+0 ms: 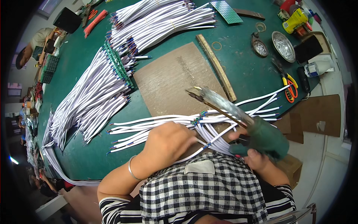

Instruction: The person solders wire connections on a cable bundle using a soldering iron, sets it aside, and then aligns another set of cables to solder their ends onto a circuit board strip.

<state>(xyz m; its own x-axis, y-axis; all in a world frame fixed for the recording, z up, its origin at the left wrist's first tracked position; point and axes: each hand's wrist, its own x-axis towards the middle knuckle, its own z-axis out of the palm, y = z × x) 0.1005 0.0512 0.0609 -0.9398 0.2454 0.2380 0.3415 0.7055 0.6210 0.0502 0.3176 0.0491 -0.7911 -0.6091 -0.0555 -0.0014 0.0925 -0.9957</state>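
My right hand (256, 159) is wrapped round the grip of a green soldering gun (269, 141). Its metal-wrapped barrel points up and to the left, the tip above the brown board's near right part. My left hand (169, 139) is closed, with thumb and fingers pinched at a white cable (206, 146) that has bared coloured wire ends. Beneath and between both hands lie several white cables (149, 121), some joined at small green circuit boards (196, 120). The left fingertips are partly hidden.
A brown board (169, 78) lies mid-table beside a wooden bar (216, 67). Bundles of white cables (85, 93) fill the left and back. At the right are a metal bowl (283, 46), a small solder dish (260, 47), pliers (290, 87) and a yellow bottle (295, 21).
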